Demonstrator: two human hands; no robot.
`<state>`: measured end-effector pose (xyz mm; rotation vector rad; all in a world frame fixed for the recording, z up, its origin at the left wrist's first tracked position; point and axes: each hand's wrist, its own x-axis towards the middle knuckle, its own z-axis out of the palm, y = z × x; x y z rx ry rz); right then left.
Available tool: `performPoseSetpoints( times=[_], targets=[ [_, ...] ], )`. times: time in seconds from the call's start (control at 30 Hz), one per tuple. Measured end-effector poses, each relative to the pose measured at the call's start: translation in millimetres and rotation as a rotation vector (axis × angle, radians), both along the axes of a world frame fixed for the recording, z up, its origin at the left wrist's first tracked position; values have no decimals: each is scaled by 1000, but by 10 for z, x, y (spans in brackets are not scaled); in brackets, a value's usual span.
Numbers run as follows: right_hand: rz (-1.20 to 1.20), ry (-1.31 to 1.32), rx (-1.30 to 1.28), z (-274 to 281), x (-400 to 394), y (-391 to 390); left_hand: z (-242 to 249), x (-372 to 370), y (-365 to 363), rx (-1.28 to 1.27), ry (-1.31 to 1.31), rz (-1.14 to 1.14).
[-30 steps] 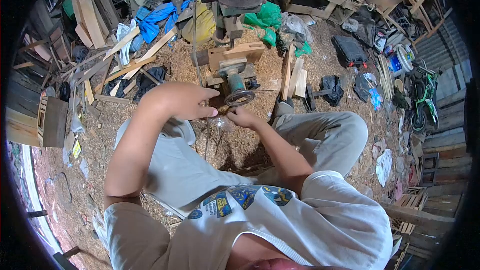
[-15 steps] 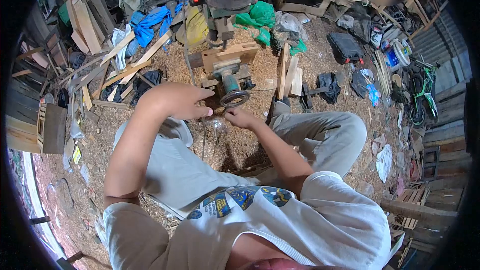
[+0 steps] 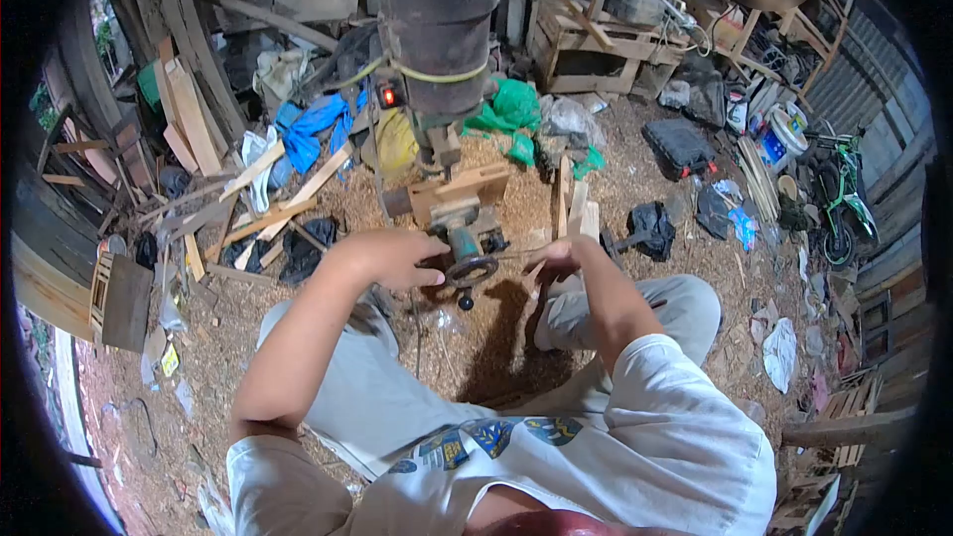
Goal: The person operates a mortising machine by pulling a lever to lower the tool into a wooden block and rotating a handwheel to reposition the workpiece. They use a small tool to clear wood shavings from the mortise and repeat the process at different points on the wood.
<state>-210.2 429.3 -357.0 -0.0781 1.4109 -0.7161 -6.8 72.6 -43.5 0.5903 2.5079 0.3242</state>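
The dark handwheel (image 3: 472, 271) sits in front of the seated person, on the near end of a teal vise screw housing (image 3: 462, 242). Close against the left side of the handwheel is the left hand (image 3: 405, 259), palm down, thumb and fingers spread apart; I cannot tell whether its fingertips touch the rim. The right hand (image 3: 559, 254) is to the right of the handwheel and apart from it, its fingers bent toward the handwheel; whether they pinch anything cannot be told, though a thin rod (image 3: 516, 255) lies between the two. A black ball knob (image 3: 466, 304) shows just on the near side of the handwheel. Beyond the handwheel, a slotted wooden block (image 3: 460, 195) stands at the vise, and farther past it rises a machine's dark motor housing (image 3: 439, 30), with a glowing red switch (image 3: 388, 96) on its left side. Also beyond the handwheel are a green plastic bag (image 3: 513, 106), slightly right, and a blue cloth (image 3: 318, 136), to the left. Well right of the handwheel lie a black plastic bag (image 3: 651, 228) and, farther off, a black case (image 3: 679, 148).
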Motion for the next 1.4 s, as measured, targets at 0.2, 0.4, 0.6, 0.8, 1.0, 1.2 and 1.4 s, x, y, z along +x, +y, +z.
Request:
performPoseSetpoints(
  times=[0.2,0.4,0.6,0.8,1.0,1.2,1.4],
  targets=[
    [-219,654,58,1466,-1394,-485,-168,-216,52,173,212,-122],
    [-677,1075,-614,3469,-2248,-1410,-230,-399,115,237,381,-223],
    [-921,992,-1108,4891,-2707,-2268,-207,-512,170,178,349,-280],
    [-949,861,-1228,5348,-2133,-2295,-226,-498,206,195,298,-217],
    [-884,1041,-1129,5554,-1547,-2021,-308,-455,238,325,350,-236],
    [-781,897,-1308,5560,-1571,-2005,-58,-421,410,154,205,-80],
    [-749,1055,-1496,5230,-924,-1651,9,-275,403,401,504,183]
  ],
)
